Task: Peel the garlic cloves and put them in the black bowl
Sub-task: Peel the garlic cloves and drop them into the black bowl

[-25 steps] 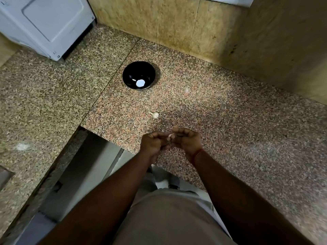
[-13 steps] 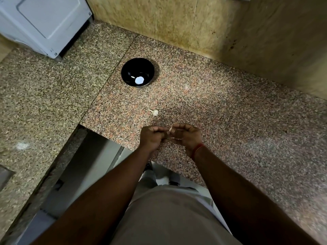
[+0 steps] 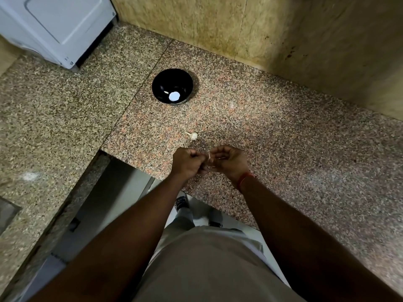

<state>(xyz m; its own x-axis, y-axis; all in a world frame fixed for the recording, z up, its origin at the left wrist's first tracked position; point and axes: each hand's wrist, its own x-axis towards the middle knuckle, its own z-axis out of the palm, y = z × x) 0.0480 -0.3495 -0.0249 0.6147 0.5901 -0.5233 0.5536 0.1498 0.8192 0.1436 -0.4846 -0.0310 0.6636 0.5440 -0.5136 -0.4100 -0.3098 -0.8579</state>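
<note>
My left hand [image 3: 189, 164] and my right hand [image 3: 228, 162] meet over the near edge of the granite counter, fingers curled, pinching a small garlic clove [image 3: 209, 158] between them. Only a pale sliver of the clove and its skin shows between the fingertips. An unpeeled clove [image 3: 193, 135] with a thin tail lies on the counter just beyond my hands. The black bowl [image 3: 161, 83] stands farther back, with a small pale piece and a bright white spot inside it.
A white appliance [image 3: 61, 29] fills the back left corner. The granite counter [image 3: 294, 138] is L-shaped, with a cut-out edge at my left. A beige stone wall [image 3: 283, 35] runs behind it. My shoes show on the floor below.
My hands stay together on the clove, fingers working at it; a thin strip of skin now stands up between them. The unpeeled clove and the bowl have not moved.
</note>
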